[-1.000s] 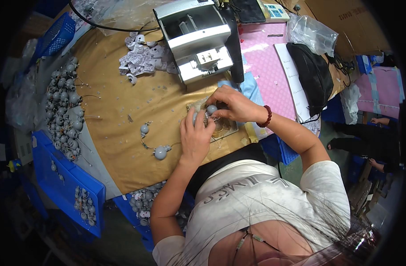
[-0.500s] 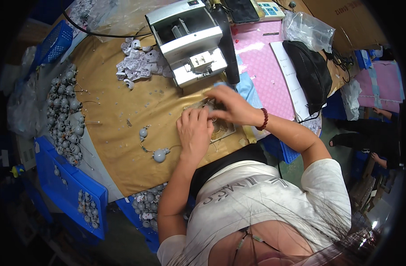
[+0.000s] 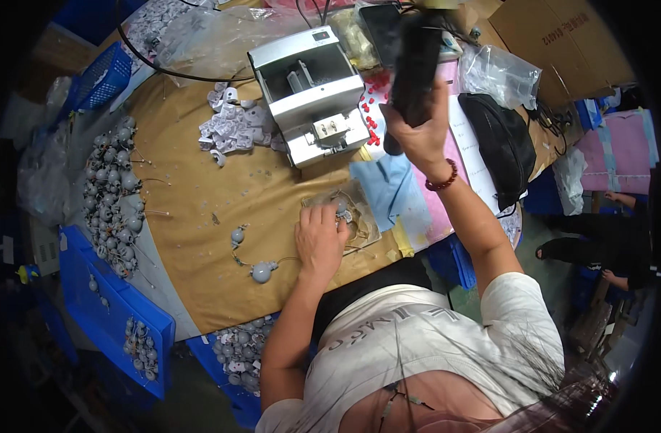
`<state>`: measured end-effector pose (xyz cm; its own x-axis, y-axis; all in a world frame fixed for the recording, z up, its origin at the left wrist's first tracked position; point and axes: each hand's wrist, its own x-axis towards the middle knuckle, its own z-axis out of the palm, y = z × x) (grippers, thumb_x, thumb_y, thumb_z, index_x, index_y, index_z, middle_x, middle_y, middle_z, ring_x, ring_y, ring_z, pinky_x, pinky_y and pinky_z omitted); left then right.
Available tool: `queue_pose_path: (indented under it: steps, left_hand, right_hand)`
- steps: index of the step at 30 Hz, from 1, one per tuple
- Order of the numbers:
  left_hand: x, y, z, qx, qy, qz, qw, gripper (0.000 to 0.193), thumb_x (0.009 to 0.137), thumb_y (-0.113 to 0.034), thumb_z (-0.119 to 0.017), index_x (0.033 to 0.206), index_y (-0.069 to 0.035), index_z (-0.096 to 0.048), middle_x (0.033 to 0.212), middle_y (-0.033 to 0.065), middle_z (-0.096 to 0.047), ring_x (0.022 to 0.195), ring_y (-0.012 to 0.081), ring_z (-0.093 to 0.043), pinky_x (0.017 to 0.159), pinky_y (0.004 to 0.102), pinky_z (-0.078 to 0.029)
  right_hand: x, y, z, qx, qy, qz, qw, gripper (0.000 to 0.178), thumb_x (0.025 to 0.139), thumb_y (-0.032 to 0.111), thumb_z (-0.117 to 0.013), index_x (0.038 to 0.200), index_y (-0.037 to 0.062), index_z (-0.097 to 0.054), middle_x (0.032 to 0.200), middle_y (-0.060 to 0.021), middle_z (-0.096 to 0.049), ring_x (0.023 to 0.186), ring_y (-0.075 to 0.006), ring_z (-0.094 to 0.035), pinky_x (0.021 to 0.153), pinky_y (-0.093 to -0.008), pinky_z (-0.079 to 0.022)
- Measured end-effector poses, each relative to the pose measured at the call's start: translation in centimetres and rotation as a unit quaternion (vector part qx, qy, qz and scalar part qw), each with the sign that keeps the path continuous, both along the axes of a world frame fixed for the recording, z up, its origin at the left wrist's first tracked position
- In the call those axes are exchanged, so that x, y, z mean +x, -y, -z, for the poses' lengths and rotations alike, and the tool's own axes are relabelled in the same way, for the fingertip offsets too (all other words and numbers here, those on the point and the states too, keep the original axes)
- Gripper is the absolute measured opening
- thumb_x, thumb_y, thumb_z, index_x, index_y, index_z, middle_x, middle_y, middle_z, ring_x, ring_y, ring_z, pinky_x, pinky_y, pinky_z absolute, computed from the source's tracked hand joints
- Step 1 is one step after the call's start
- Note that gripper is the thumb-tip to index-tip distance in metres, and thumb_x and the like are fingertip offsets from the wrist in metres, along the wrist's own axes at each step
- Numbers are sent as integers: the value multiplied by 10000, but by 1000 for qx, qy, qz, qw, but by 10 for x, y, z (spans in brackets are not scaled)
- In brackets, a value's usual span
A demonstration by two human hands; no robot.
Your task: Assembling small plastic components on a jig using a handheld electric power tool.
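Observation:
My left hand (image 3: 320,234) is curled at the edge of a flat clear fixture (image 3: 371,232), its fingers closed on a small grey ball-shaped part (image 3: 340,206). Higher up on the right, my right hand (image 3: 425,133) is wrapped around a long black cylindrical tool (image 3: 415,68), blurred by motion; its exact kind does not show. A thin wire runs from near my left hand to a larger grey ball (image 3: 261,272) and a smaller grey ball (image 3: 237,235) lying on the brown mat (image 3: 193,209).
A silver boxy machine (image 3: 312,97) stands at the back, beside a heap of white plastic parts (image 3: 235,128). Several red bits (image 3: 371,124) and a blue cloth (image 3: 382,180) lie to its right. Grey balls with wires (image 3: 112,187) pile up left, above a blue tray (image 3: 114,289). A black pouch (image 3: 498,148) lies far right.
My right hand has left the fixture, moved up and right, and taken hold of the black tool, which has shifted right from beside the machine. My left hand stays at the fixture.

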<state>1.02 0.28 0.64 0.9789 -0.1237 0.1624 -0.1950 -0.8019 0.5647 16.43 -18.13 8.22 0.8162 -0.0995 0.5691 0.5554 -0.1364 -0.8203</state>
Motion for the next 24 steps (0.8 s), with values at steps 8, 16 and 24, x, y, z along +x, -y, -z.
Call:
queue_pose_path:
  steps: [8, 16, 24]
  left_hand:
    - [-1, 3, -8, -18, 3, -12, 1000, 363, 787, -101, -724, 1135, -38, -647, 1034, 125, -635, 993, 341, -569, 859, 445, -492]
    - [-1, 1, 0, -38, 16, -7, 999, 369, 787, -105, -727, 1139, -35, -642, 1046, 137, -627, 1001, 347, -560, 873, 441, -488]
    - [-3, -1, 2, -28, 1, -14, 1000, 399, 761, -126, -729, 1141, -64, -622, 1039, 116, -629, 1004, 343, -564, 840, 466, -500]
  right_hand:
    - [17, -48, -46, 3, -16, -157, 987, 496, 856, -73, -697, 1298, -15, -479, 832, -43, -664, 704, -127, -656, 624, -268, -533]
    - [23, -72, -32, 49, -205, -218, 953, 507, 783, 110, -806, 1203, 25, -535, 853, -10, -603, 703, -88, -610, 605, -268, -510]
    - [-60, -55, -26, -27, -182, -233, 955, 644, 800, -77, -708, 1388, -6, -454, 818, -20, -632, 724, -94, -611, 667, -270, -504]
